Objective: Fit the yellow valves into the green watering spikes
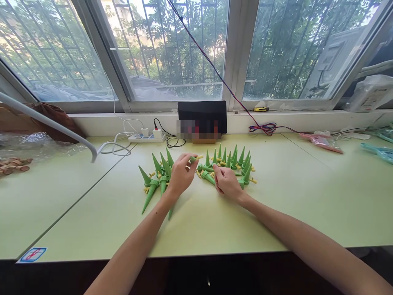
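Note:
My left hand (pixel 183 175) pinches a small green cap piece with a yellow valve (pixel 196 158) between thumb and fingertips, raised above the table. Close by on its left is a group of green plant-watering spikes (pixel 150 196), some upright and some lying, with yellow valves at their bases. My right hand (pixel 227 184) is closed around a green spike (pixel 214 165); most of that spike is hidden by the fingers. Behind and around it stands a larger cluster of similar spikes (pixel 246 176), several pointing up. Two lie on their sides between my hands, one of them a thick green spike (pixel 208 177).
A dark-screened tablet (pixel 202 112) leans at the back beneath the window. Left of it are a white power strip (pixel 147 138) and cables. A bundled cord (pixel 264 128) lies right of it. Plastic packets (pixel 321 141) are at far right, wooden pieces (pixel 15 165) at far left.

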A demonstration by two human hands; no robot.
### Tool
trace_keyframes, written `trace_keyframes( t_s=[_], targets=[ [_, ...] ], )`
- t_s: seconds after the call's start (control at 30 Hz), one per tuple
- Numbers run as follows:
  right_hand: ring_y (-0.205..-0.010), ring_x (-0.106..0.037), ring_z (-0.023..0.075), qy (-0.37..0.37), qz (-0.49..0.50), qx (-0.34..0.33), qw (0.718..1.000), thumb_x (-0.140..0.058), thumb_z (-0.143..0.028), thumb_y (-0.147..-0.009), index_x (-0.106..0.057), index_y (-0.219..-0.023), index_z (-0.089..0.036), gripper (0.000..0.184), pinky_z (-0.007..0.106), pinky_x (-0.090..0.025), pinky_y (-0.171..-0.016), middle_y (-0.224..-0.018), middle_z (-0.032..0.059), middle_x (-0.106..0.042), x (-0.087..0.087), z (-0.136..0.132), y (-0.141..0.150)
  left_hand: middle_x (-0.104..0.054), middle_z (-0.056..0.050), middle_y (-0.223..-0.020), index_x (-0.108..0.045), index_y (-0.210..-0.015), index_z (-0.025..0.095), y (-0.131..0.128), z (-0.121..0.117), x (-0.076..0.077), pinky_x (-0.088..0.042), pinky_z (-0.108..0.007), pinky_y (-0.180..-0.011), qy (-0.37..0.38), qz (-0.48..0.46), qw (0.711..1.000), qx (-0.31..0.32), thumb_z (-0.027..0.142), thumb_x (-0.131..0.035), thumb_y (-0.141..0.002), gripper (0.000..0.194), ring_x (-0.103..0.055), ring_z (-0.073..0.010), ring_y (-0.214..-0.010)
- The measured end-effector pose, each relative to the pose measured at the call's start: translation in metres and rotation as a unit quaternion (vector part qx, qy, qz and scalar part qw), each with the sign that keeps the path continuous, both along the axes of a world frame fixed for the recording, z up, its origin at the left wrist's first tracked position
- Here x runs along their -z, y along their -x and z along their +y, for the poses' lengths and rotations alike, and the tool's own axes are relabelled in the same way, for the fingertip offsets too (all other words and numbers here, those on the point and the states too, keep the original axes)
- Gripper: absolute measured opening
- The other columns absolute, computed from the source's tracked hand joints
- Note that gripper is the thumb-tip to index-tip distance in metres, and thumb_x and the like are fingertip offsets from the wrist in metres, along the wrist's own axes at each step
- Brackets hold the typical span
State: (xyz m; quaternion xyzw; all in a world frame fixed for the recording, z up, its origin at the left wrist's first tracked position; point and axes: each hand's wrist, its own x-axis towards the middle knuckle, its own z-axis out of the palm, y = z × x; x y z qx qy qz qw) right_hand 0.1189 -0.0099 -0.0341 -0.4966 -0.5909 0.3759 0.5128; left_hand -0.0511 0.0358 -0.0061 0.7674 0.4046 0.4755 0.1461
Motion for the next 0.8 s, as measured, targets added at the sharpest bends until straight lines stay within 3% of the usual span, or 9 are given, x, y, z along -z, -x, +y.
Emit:
trace_keyframes(
  t_s=[0.1,0.17,0.3,0.43,0.8],
  targets=[
    [-0.045,-0.033,0.0096,-0.121,-0.136,0.044,0.982,-0.042,-0.049,-0.096,-0.032,-0.056,-0.021,0.050,0.025,-0.024,-0.048,-0.047,-0.0045,-0.035,0.004,0.000,0.001,-0.061,-0.004,-0.088,-0.062,-0.079,0.017,0.003,0.005,0.001,-0.048,-0.026,-0.059,-0.008,0.023,0.996,-0.082,0.033,-0.056,-0.089,0.020,-0.055,-0.0092,-0.055],
    [-0.049,-0.030,0.0102,-0.153,-0.176,0.047,0.971,-0.043,-0.045,-0.096,-0.031,-0.058,-0.021,0.047,0.026,-0.023,-0.051,-0.051,-0.0044,-0.035,0.005,-0.001,0.002,-0.058,-0.001,-0.076,-0.058,-0.071,0.017,0.005,0.007,0.003,-0.046,-0.028,-0.063,-0.011,0.060,0.991,-0.118,0.033,-0.058,-0.087,0.023,-0.053,-0.0107,-0.053],
    [-0.050,-0.030,0.0112,-0.147,-0.196,0.037,0.969,-0.041,-0.042,-0.097,-0.031,-0.060,-0.021,0.043,0.026,-0.022,-0.052,-0.053,-0.0045,-0.034,0.005,-0.003,0.003,-0.059,-0.001,-0.066,-0.055,-0.067,0.019,0.008,0.009,0.007,-0.042,-0.030,-0.065,0.017,0.103,0.985,-0.136,0.034,-0.058,-0.086,0.025,-0.055,-0.0144,-0.055],
    [-0.050,-0.031,0.0119,-0.137,-0.200,0.036,0.969,-0.041,-0.041,-0.097,-0.031,-0.060,-0.021,0.043,0.027,-0.022,-0.053,-0.053,-0.0040,-0.035,0.005,-0.003,0.002,-0.064,-0.003,-0.069,-0.053,-0.068,0.019,0.012,0.011,0.009,-0.041,-0.030,-0.063,0.040,0.110,0.983,-0.141,0.033,-0.057,-0.085,0.023,-0.056,-0.0164,-0.056],
    [-0.050,-0.032,0.0117,-0.139,-0.213,0.027,0.967,-0.041,-0.038,-0.098,-0.034,-0.061,-0.021,0.041,0.026,-0.023,-0.053,-0.054,-0.0040,-0.037,0.005,-0.004,0.001,-0.061,-0.004,-0.069,-0.051,-0.077,0.020,0.015,0.015,0.015,-0.039,-0.030,-0.058,0.035,0.149,0.975,-0.163,0.025,-0.056,-0.083,0.009,-0.055,-0.0188,-0.059]
  ],
)
